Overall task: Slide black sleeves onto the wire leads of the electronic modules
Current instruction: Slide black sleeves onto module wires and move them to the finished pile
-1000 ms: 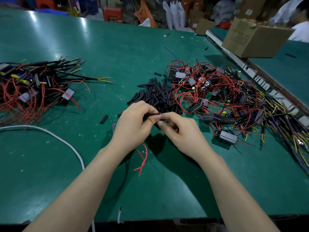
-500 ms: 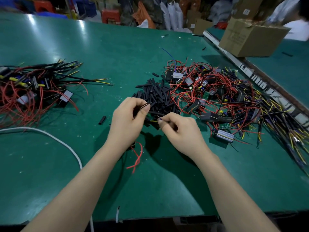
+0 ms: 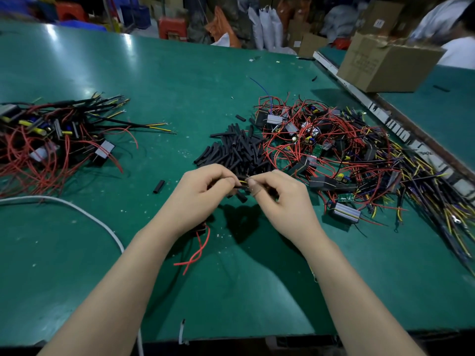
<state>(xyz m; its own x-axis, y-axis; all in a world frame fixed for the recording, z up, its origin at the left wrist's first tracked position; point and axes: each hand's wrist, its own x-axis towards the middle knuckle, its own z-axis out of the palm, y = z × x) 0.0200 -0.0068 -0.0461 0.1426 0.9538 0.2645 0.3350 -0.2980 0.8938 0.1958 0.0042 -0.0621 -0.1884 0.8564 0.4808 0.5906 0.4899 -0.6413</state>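
Black sleeve [image 3: 241, 187]: pinched betw. my two hands, just above table [image 3: 180, 73].
L hand [image 3: 203, 194]: fingers curled, gripping sleeve + lead.
R hand [image 3: 277, 194]: thumb and forefinger pinch sleeve end.
Sleeve pile [image 3: 236, 150]: just behind hands.
Modules heap [image 3: 334, 150]: to my right.

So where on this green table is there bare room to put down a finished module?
Bare table lies beyond the black sleeves, between the left bundle and the tangled modules. Another free patch lies near the front edge, right of the right hand. The right side up to the cardboard box is crowded, and a white cable crosses the left.
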